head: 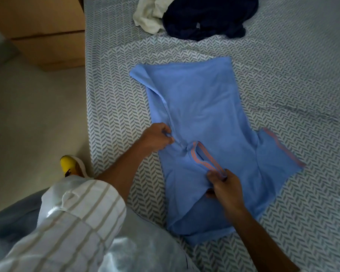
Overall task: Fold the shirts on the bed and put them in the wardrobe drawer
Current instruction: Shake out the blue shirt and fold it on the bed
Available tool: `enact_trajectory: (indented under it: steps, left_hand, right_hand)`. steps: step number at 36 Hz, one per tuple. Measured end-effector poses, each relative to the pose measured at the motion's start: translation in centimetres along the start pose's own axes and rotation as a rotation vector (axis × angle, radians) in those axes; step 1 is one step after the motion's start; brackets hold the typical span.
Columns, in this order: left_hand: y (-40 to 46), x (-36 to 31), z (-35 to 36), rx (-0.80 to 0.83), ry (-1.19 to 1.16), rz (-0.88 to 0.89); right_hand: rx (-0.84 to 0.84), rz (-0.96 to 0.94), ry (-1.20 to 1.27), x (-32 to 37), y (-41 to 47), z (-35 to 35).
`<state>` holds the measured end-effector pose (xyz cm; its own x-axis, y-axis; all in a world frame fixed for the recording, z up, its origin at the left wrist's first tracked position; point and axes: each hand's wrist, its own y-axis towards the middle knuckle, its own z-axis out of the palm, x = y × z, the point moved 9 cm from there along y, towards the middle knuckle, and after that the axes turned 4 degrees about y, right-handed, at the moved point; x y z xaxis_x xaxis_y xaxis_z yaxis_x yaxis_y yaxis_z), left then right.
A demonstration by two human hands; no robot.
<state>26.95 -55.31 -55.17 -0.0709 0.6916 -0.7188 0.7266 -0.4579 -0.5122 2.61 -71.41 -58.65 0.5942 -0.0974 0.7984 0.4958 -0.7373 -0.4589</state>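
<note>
Item one: we log a light-blue polo shirt [202,114] with orange-striped trim, lying mid-bed on the herringbone-patterned bedsheet [302,75]. Our left hand [155,137], at 9 o'clock of the collar, pinches a folded edge. Our right hand [224,183], at 5 o'clock of the collar, pinches the collar's striped band. Item two: crumpled navy shirt [208,18] and white shirt [149,14], touching, at 12 o'clock.
</note>
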Motion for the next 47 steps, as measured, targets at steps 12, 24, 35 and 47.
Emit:
enact_trajectory:
  steps: [12, 24, 35, 47]
  left_hand:
    - [0.6, 0.6, 0.6, -0.027, 0.127, 0.127]
    - [2.7, 0.9, -2.8, -0.224, 0.022, 0.072]
    - [11.9, 2.1, -11.5, -0.428, -0.246, -0.213]
    - [18.3, 0.6, -14.9, -0.502, -0.498, -0.364]
  right_hand:
    - [-0.099, -0.127, -0.386, 2.4, 0.6, -1.6]
    - [0.018, -0.944, -0.924, 13.9, 1.2, 10.4]
    - [0.044, -0.973, -0.534, 12.1, 5.3, 10.7]
    - [0.073, -0.978, -0.471, 12.0, 5.4, 10.7]
